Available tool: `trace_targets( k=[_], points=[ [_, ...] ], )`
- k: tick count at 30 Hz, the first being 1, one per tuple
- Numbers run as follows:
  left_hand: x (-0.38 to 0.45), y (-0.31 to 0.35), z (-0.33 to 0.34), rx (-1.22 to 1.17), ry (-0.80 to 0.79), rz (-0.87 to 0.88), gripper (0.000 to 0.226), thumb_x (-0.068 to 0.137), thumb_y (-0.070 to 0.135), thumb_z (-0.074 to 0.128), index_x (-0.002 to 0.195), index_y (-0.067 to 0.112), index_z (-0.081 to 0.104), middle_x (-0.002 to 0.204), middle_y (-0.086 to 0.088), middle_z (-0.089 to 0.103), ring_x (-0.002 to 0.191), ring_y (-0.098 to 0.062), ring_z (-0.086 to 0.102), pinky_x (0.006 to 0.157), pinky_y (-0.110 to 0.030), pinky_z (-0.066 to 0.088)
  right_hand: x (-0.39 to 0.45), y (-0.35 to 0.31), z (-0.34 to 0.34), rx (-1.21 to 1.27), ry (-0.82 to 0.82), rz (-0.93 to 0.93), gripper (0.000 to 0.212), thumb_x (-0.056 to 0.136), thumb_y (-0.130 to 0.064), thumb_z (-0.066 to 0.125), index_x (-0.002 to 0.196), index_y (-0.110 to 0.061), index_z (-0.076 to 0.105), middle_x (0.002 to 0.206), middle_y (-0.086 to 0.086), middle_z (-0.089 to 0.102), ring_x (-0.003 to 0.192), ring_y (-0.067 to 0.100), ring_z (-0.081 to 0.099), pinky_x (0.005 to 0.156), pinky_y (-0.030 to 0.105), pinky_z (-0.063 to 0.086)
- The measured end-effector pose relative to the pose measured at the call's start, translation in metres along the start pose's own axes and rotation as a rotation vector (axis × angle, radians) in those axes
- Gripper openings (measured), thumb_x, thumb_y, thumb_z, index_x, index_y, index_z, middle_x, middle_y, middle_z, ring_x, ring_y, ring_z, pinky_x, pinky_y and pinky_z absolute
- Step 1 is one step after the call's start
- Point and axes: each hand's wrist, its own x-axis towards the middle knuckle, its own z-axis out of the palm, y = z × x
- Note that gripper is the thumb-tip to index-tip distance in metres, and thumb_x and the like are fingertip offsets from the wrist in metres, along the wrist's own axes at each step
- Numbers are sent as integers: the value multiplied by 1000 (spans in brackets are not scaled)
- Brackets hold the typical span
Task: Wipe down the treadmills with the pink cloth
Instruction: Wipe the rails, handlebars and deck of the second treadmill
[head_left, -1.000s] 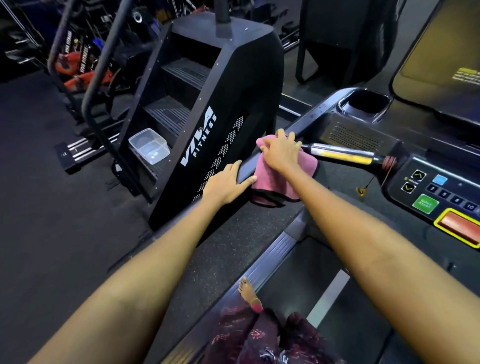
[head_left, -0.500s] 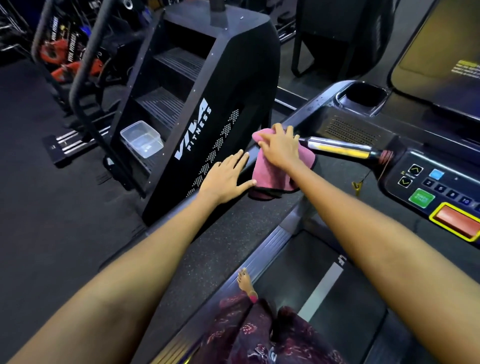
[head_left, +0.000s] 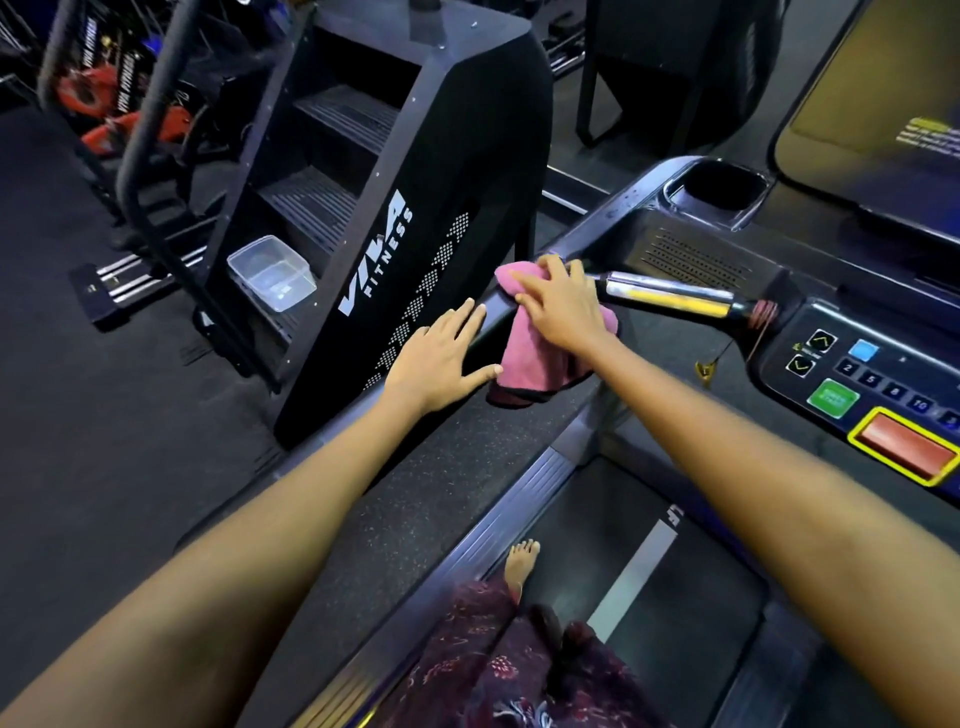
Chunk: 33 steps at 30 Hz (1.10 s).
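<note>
— Pink cloth (head_left: 540, 358): where is it on the treadmill (head_left: 691, 260)?
— Draped over the left handrail (head_left: 493, 312), just short of the silver-and-yellow grip bar (head_left: 670, 297). The right hand (head_left: 563, 306) presses flat on it, fingers (head_left: 530, 288) spread, and hides the cloth's middle.
— And the left hand (head_left: 441, 358)?
— Flat on the same rail, just below the cloth, fingers straight and slightly apart, thumb almost touching the hem.
— Anything unclear?
— The console (head_left: 872, 384) is cut off at the right edge, its small button numbers blurred. A clear plastic tub (head_left: 272, 273) sits on the stair machine (head_left: 395, 208) beyond the rail.
</note>
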Motion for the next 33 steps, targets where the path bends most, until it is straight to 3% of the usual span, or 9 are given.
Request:
trace_targets(
  k=[4, 8, 11, 15, 18, 23, 27, 30, 33],
  points=[
    [0, 3, 0, 1, -3, 42, 91, 77, 74, 6, 151, 20, 0, 159, 5, 1, 145, -21, 14, 110, -41, 32, 13, 18, -10, -58, 15, 85, 31, 96, -33, 42, 120, -25, 59, 124, 11, 44, 110, 35, 40, 89, 44, 36],
    [2, 1, -2, -28, -15, 41, 84, 83, 72, 14, 150, 24, 0, 158, 10, -3, 146, -20, 8, 112, -44, 29, 39, -7, -17, 2, 3, 210, 23, 91, -19, 44, 86, -29, 64, 116, 9, 45, 110, 36, 40, 89, 43, 33],
    [2, 0, -1, -48, -31, 31, 80, 88, 69, 24, 151, 24, 6, 158, 8, -1, 146, -19, 7, 112, -44, 29, 32, -16, -10, -46, -20, 131, 23, 94, -27, 44, 101, -29, 65, 120, 10, 45, 112, 35, 38, 92, 44, 32],
    [1, 0, -1, -50, -24, 41, 90, 76, 75, 6, 151, 25, 4, 158, 9, -3, 146, -18, 6, 113, -43, 26, 11, 15, -11, -76, -53, -38, 34, 96, -37, 43, 124, -26, 57, 128, 10, 43, 113, 34, 39, 91, 43, 36],
    [0, 2, -1, -40, -23, 62, 89, 77, 73, 4, 151, 24, 3, 158, 10, -4, 146, -16, 4, 115, -44, 22, 20, 32, -17, -67, -48, 80, 29, 96, -34, 44, 118, -24, 59, 122, 13, 42, 110, 35, 41, 88, 44, 38],
    [4, 0, -3, -29, -36, 49, 89, 76, 73, 1, 151, 25, 7, 158, 10, 2, 146, -14, 5, 116, -44, 18, 50, -3, -17, -21, -7, 238, 24, 91, -17, 46, 92, -29, 66, 118, 10, 42, 110, 36, 41, 89, 43, 34],
    [4, -1, -4, -94, -9, 42, 87, 77, 71, 2, 150, 25, 16, 158, 9, 11, 145, -15, 12, 116, -40, 17, 35, 0, -12, -40, -52, 171, 28, 94, -33, 45, 116, -26, 62, 124, 12, 41, 113, 37, 38, 94, 48, 32],
    [9, 3, -7, -132, 45, 40, 86, 79, 67, 4, 146, 19, 30, 154, 5, 27, 144, -17, 20, 115, -38, 18, 26, 19, -12, 1, -62, 146, 29, 96, -30, 43, 122, -26, 57, 124, 12, 38, 112, 36, 37, 92, 50, 35],
    [29, 10, -12, -183, 78, 35, 84, 82, 65, 9, 141, 13, 39, 147, 0, 39, 142, -20, 25, 112, -39, 25, 38, 21, -14, 111, -8, 193, 22, 89, -7, 44, 95, -22, 59, 112, 12, 38, 104, 35, 40, 82, 44, 35]
  ],
)
